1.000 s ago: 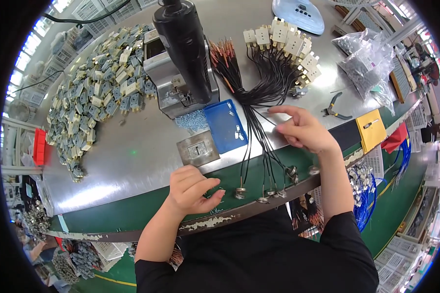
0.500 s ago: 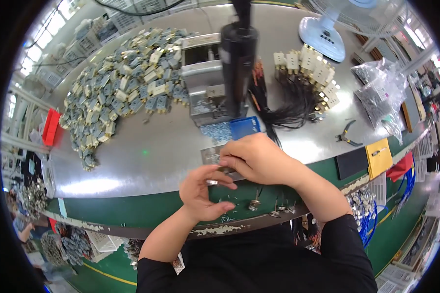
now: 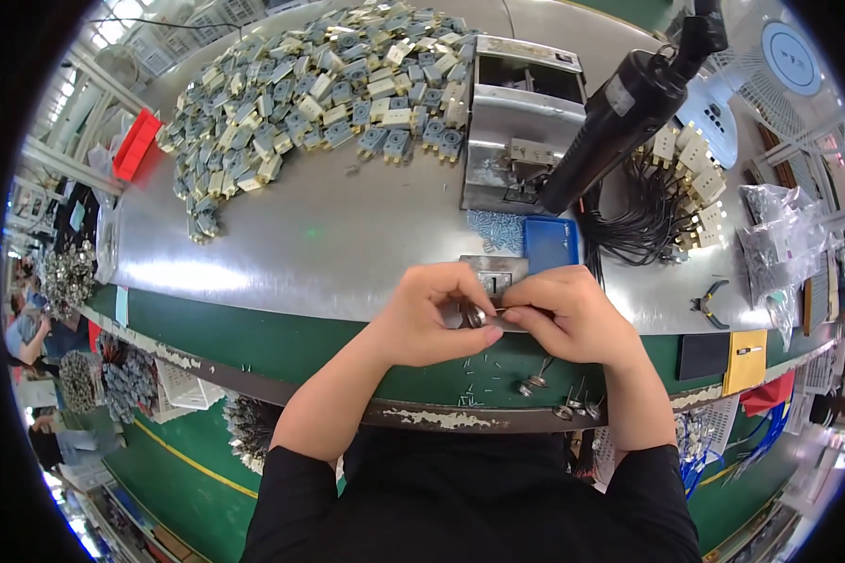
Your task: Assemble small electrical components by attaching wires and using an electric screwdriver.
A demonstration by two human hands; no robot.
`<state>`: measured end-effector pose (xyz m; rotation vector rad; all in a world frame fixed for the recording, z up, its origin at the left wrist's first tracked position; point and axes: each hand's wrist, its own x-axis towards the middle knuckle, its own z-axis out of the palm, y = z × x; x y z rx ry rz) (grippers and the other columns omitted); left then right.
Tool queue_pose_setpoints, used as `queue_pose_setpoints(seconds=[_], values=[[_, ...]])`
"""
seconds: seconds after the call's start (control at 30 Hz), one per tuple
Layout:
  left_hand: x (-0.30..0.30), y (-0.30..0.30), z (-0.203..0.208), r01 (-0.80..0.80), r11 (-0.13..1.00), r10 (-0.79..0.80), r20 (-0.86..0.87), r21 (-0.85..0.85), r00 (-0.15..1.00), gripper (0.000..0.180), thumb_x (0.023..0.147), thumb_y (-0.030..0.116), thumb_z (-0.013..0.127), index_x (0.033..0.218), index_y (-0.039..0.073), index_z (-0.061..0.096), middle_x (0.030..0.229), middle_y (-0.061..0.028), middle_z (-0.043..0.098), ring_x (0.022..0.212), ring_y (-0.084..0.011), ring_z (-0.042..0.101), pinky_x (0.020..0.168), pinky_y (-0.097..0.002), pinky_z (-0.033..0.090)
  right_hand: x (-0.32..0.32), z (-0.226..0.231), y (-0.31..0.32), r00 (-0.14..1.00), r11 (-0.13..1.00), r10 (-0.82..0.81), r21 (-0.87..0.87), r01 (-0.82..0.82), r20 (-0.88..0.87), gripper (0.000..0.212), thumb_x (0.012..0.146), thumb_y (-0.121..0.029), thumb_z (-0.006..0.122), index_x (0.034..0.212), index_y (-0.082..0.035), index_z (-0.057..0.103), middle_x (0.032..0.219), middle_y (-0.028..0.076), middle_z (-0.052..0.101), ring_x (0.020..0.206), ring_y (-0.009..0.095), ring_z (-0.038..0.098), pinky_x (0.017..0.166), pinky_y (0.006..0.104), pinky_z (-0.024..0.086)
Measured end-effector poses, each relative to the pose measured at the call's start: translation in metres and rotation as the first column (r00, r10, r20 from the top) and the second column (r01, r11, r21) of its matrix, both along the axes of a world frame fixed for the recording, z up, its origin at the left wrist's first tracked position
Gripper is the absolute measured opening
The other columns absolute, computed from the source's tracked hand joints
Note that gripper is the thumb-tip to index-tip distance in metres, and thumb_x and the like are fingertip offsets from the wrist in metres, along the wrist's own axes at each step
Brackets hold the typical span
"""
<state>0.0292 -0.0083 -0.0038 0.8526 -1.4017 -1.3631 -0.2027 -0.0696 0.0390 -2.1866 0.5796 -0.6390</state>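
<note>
In front of me both hands meet near the bench's front edge. My left hand [image 3: 421, 317] is closed, thumb and fingers around a small round metal part [image 3: 476, 317]. Its fellow, my right hand [image 3: 577, 317], pinches at a thin lead or pin beside that part; the fingertips hide most of it. Just beyond the hands lies a small metal fixture [image 3: 491, 266] with a slot. Several similar round metal parts with thin leads [image 3: 533, 382] lie on the green mat [image 3: 347, 352] near my right forearm. Loose small pins [image 3: 468, 399] are scattered beside them.
A blue tray [image 3: 551, 246] and small bluish screws [image 3: 498, 231] sit before a metal machine [image 3: 507, 122]. A black electric screwdriver [image 3: 610, 127] hangs at an angle. Grey-and-cream blocks [image 3: 319, 103] are heaped left; wired blocks [image 3: 699, 183], cutters [image 3: 712, 305] and bags [image 3: 784, 230] lie right.
My left hand has risen from the mat and come together with my right hand around the round metal part. My right hand has moved back from the fixture. The view has shifted.
</note>
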Motion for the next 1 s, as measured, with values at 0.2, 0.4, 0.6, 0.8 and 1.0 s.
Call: queue_pose_setpoints(seconds=[0.2,0.4,0.6,0.8,1.0], values=[[-0.007,-0.005,-0.019,0.163,0.951,-0.068,-0.336,0.263,0.939,0.027,0.085,0.0,0.082,0.097,0.003,0.058,0.085,-0.0064,0.068,0.077,-0.0112,0.063,0.068,-0.0256,0.05,-0.01,0.001,-0.009,0.999,0.997,0.042,0.069,-0.042,-0.001,0.005,0.087,-0.002,0.074,0.09,0.001,0.072,0.083,0.015,0.072,0.072,0.035,0.07,0.064,0.0398,0.053],[-0.002,-0.01,-0.026,0.254,0.936,-0.113,-0.476,0.244,0.872,0.026,0.089,0.002,0.08,0.1,0.003,0.057,0.088,-0.0079,0.069,0.076,-0.0118,0.062,0.068,-0.0244,0.049,-0.01,-0.003,-0.002,0.997,0.996,-0.068,0.057,0.065,0.047,0.008,0.085,-0.005,0.077,0.091,0.0,0.075,0.082,0.012,0.072,0.068,0.031,0.068,0.061,0.0373,0.051],[-0.006,-0.009,-0.009,0.04,0.991,-0.022,-0.144,0.127,0.989,0.026,0.098,-0.006,0.068,0.124,-0.007,0.063,0.11,-0.016,0.074,0.095,-0.0197,0.072,0.086,-0.0322,0.061,-0.014,0.0,-0.001,0.986,0.951,-0.142,-0.265,0.161,0.091,0.01,0.081,-0.002,0.08,0.09,-0.004,0.077,0.068,0.008,0.064,0.057,0.024,0.06,0.053,0.0366,0.044],[-0.011,-0.003,-0.006,0.205,0.941,-0.168,-0.154,0.271,0.974,0.03,0.106,0.002,0.061,0.134,-0.01,0.062,0.115,-0.0206,0.074,0.103,-0.0264,0.076,0.089,-0.0376,0.064,-0.015,-0.005,-0.004,0.985,0.982,-0.032,-0.18,0.063,0.17,0.01,0.08,-0.002,0.081,0.089,-0.003,0.077,0.063,0.006,0.06,0.054,0.023,0.058,0.052,0.0362,0.042],[-0.017,0.002,-0.003,0.34,0.895,-0.251,-0.306,0.288,0.918,0.036,0.107,0.014,0.063,0.134,-0.01,0.06,0.113,-0.0237,0.075,0.1,-0.0322,0.078,0.084,-0.0407,0.065,-0.021,-0.007,-0.005,0.96,0.995,-0.07,0.083,0.049,0.273,0.009,0.08,-0.004,0.083,0.088,-0.004,0.078,0.06,0.005,0.058,0.053,0.019,0.055,0.05,0.0341,0.039]])
